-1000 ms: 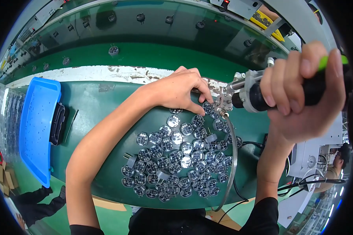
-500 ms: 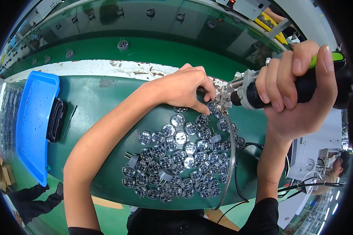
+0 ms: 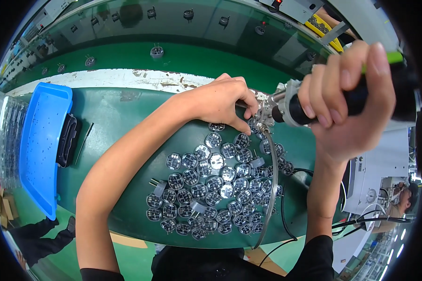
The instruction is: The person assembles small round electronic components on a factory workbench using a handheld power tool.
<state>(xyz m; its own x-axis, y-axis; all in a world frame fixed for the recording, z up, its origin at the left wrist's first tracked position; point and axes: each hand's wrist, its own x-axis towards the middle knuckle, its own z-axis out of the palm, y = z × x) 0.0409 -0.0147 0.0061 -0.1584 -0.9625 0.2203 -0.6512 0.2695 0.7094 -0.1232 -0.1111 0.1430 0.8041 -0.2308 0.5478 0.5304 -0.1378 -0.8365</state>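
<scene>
My right hand [image 3: 347, 93] is wrapped round a black power screwdriver [image 3: 403, 91] with a green part, held sideways at the right. Its metal nose [image 3: 266, 112] points left, with a clear hose [image 3: 273, 187] curving down from it. Close beside the nose, my left hand [image 3: 222, 100] has its thumb and fingers curled together; what they hold is mostly hidden behind the fingers. Below lie several small round grey parts with circuit boards [image 3: 214, 182], crowded on the green work surface [image 3: 122, 196]. A few of these lie tipped on their sides, metal pins [image 3: 155, 181] showing.
At the left are a blue tray [image 3: 37, 154] with dark specks, a black tray [image 3: 68, 140], a thin black rod [image 3: 84, 143] and stacked clear plastic [image 3: 7, 140]. Beyond a worn white ledge [image 3: 145, 80], a green conveyor carries round parts [image 3: 157, 51]. A yellow bin [image 3: 333, 42] stands far right.
The right hand and the screwdriver's rear have shifted slightly left and up. The left hand has hardly moved. Round parts on the conveyor have moved right.
</scene>
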